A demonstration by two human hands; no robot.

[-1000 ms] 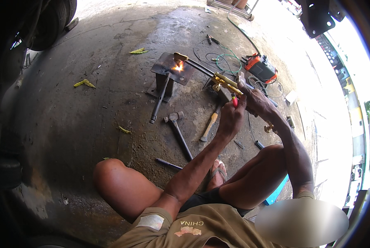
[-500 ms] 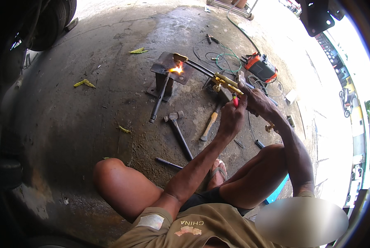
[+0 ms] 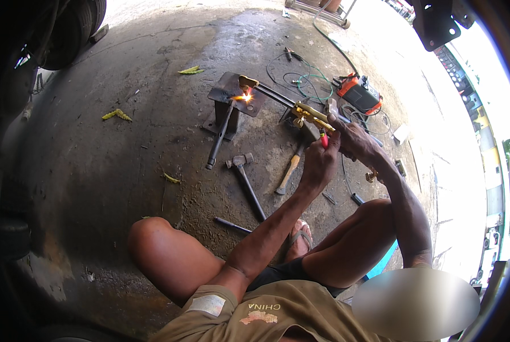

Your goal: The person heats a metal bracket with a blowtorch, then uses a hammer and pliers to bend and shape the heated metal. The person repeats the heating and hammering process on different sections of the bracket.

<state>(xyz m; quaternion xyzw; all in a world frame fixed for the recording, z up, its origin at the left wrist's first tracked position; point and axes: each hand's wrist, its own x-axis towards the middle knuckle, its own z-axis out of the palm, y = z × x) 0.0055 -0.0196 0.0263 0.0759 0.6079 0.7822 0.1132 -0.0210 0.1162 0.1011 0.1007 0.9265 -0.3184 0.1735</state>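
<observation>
Torch (image 3: 307, 111), long, partly brass-coloured, orange flame (image 3: 245, 98)

Semi-open wkshp, judging by stained conc. flr (image 3: 95, 171), hammer (image 3: 247, 182), lit torch (image 3: 304, 109) & lg. tyre (image 3: 72, 31).

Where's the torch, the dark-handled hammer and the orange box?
Torch (image 3: 310, 112): head view, on its brass body.
Dark-handled hammer (image 3: 250, 188): head view, on the handle.
Orange box (image 3: 357, 96): head view, on its orange side.

Head-worn fisheye, facing down, near left hand (image 3: 320, 162) and right hand (image 3: 356, 138)
</observation>
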